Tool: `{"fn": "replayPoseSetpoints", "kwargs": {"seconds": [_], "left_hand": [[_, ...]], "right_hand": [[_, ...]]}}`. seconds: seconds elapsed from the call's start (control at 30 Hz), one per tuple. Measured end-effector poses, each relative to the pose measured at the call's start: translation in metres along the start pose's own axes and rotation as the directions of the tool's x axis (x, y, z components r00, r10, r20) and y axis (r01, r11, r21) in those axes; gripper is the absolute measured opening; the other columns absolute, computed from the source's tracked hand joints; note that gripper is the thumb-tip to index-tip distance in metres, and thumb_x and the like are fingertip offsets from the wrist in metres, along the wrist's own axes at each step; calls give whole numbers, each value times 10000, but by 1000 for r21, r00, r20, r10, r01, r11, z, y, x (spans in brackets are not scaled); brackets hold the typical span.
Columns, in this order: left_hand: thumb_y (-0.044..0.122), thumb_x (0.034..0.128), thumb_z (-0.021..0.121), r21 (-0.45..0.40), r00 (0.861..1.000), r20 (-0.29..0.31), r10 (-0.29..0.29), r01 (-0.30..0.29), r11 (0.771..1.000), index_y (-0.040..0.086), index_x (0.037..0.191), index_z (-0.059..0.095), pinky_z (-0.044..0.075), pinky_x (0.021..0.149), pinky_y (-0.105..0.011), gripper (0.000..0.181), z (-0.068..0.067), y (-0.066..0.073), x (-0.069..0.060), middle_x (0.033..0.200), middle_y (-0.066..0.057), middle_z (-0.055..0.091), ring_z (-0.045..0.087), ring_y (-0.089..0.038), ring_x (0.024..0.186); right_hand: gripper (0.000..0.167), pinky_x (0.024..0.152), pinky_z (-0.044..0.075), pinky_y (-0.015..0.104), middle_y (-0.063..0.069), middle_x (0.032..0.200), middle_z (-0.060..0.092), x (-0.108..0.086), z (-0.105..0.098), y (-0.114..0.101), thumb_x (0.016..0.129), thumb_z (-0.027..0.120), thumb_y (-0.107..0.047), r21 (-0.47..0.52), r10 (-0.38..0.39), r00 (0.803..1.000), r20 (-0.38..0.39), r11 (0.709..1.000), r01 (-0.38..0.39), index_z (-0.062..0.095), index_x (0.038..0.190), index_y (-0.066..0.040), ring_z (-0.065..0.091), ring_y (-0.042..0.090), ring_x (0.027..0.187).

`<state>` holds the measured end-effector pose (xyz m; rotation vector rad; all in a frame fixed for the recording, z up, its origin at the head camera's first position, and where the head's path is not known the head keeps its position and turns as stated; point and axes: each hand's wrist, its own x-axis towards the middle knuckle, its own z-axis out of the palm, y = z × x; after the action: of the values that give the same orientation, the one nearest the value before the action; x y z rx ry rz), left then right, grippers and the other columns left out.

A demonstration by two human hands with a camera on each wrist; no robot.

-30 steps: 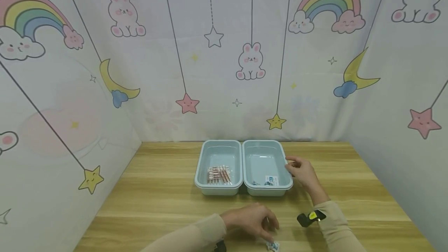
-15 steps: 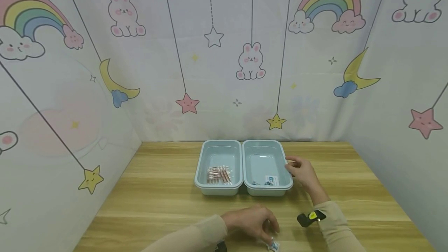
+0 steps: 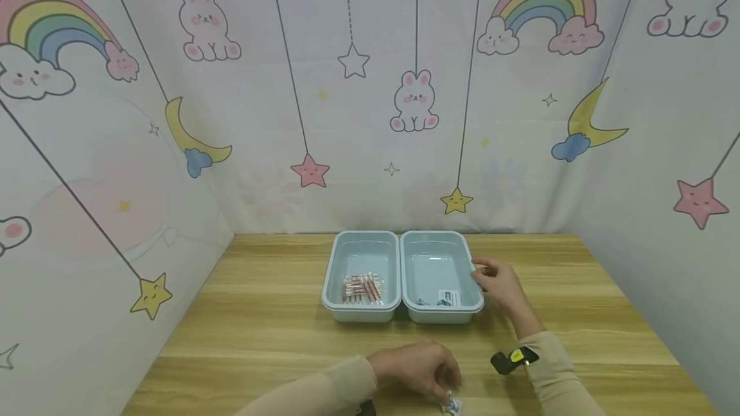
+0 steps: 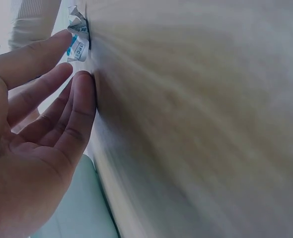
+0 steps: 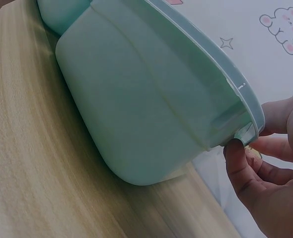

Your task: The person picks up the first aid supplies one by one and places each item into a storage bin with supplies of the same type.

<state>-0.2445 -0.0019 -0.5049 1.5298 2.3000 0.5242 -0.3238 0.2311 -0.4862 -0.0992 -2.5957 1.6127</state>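
Two light-blue plastic bins stand side by side on the table. My right hand [image 3: 502, 287] pinches the right side rim of the right bin [image 5: 136, 94], thumb under the rim and fingers behind it. Small blue-and-white packets [image 3: 448, 298] lie inside that bin. Several reddish-brown sticks in clear wrappers [image 3: 362, 289] lie in the left bin [image 3: 331, 275]. Near the front of the table, my left hand [image 3: 417, 368] reaches to a crumpled blue-and-white packet [image 4: 78, 42]. In the left wrist view its thumb tip is at the packet, with thumb and fingers apart.
The wooden table [image 3: 254, 332] runs back to a pale fabric wall [image 3: 358, 204] printed with rabbits, stars and rainbows. Similar fabric walls stand left and right. A black wrist camera [image 3: 513, 360] is strapped at the right wrist.
The left hand has shifted very slightly at the packet, and the packet has turned or slid a little. The right hand and both bins have not moved.
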Motion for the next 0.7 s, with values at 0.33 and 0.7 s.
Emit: {"fn": "replayPoseSetpoints", "kwargs": {"seconds": [0.33, 0.7], "left_hand": [[198, 760, 838, 7, 1000, 16, 17, -17, 1000, 164, 1018, 738, 425, 626, -32, 278, 1, 0, 1, 883, 151, 661, 521, 121, 681], [60, 795, 763, -38, 991, 77, 106, -104, 994, 147, 1090, 718, 435, 688, -24, 310, -2, 0, -2, 953, 127, 678, 531, 133, 745]], "right_hand": [[395, 722, 550, 265, 171, 1035, 644, 0, -1, 0, 924, 612, -99, 2, 3, 1000, -1, 1000, -3, 579, 1302, 6, 591, 167, 868], [393, 755, 557, 292, 162, 1054, 624, -1, -1, -1, 936, 616, -117, 4, 16, 1000, 8, 1000, -16, 576, 1310, -3, 578, 193, 909]]}}
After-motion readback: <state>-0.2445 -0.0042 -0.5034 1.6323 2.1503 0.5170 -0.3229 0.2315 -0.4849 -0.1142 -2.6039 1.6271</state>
